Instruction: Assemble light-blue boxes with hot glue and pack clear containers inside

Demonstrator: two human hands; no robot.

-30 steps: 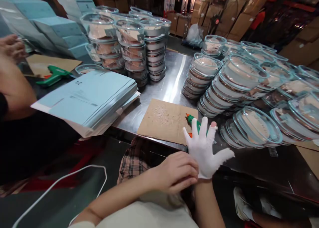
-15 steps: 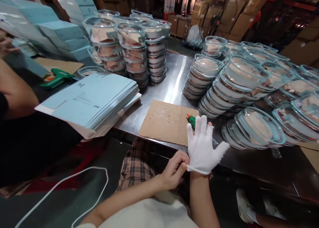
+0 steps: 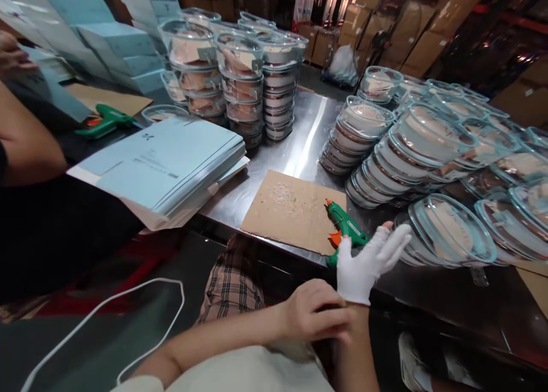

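A white glove [image 3: 362, 269] covers my right hand [image 3: 370, 258], its fingers stretched out and thumb apart; bare skin shows at one fingertip. Nothing is in that hand. Just beyond it, a green glue gun [image 3: 347, 223] with an orange trigger and tip lies partly on a cardboard sheet [image 3: 268, 212]; the gloved hand hides part of its handle. My left hand [image 3: 314, 312] is bare and lies across the right wrist, just below the glove's cuff. Its fingers are apart and slightly blurred, and its thumb is hidden.
Stacks of clear round lidded containers [image 3: 368, 172] crowd the table's right side; more stacks [image 3: 242, 89] stand at the back left. A pile of light-blue flat boxes [image 3: 158, 164] overhangs the edge. Another person's arm [image 3: 25, 135] is at left, near a second green glue gun [image 3: 107, 121].
My gloved right hand has turned and tilted to the right, uncovering more of the glue gun. My left hand has let go of the glove's cuff and slid onto the wrist.
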